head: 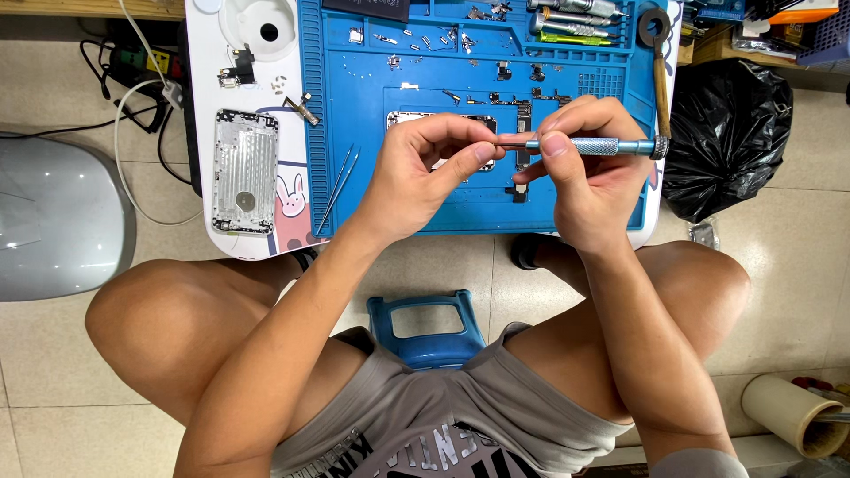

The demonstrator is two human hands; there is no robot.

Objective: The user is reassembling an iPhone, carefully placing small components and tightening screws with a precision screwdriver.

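Note:
My right hand [591,164] grips a slim blue-grey precision screwdriver [595,146], held level above the blue work mat [354,133]. My left hand [423,173] pinches the screwdriver's tip between thumb and forefinger. Under both hands lies an opened phone body [409,118], mostly hidden by them. Several small screws and phone parts [505,93] are scattered on the mat behind my hands.
A silver phone rear housing [244,173] lies on the white table left of the mat, tweezers [339,186] beside it. More screwdrivers [571,22] sit at the mat's far edge. A black rubbish bag [726,133] stands right; a blue stool [427,329] is between my knees.

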